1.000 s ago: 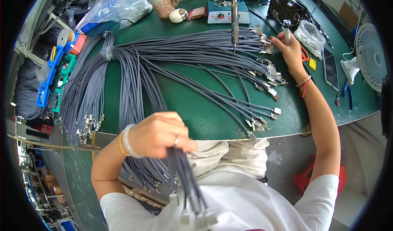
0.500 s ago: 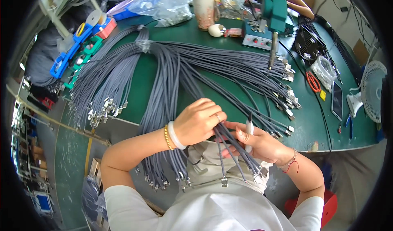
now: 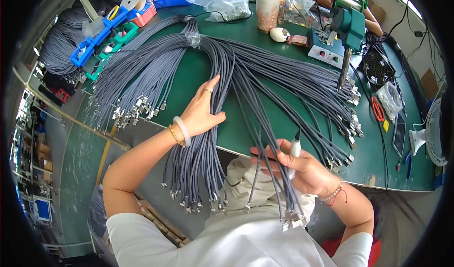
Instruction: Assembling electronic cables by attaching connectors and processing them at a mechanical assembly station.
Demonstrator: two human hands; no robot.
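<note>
Grey cables with metal plugs (image 3: 218,54) fan out from a clear plastic tie on the table. My left hand (image 3: 199,110) lies against the middle bundle (image 3: 194,167), thumb and fingers spread, not closed on it. That bundle hangs over the table's front edge, plugs downward. My right hand (image 3: 307,170) grips a white pen-shaped tool (image 3: 295,148), its dark tip pointing up. A few separate cables (image 3: 274,167) pass by the right fingers and hang above my lap; whether the fingers hold any is unclear.
On the green table (image 3: 227,137), a soldering station (image 3: 326,49) and a green stand with a metal rod stand behind the right-hand cables. A tumbler (image 3: 268,9), orange-handled pliers (image 3: 377,108), a phone (image 3: 399,134) and a white fan (image 3: 432,129) are farther out. Blue trays (image 3: 97,40) sit at left.
My left hand has left the few cables by my right hand and moved left and up to the middle bundle, its fingers spreading. Those cables now hang straighter. The view has shifted.
</note>
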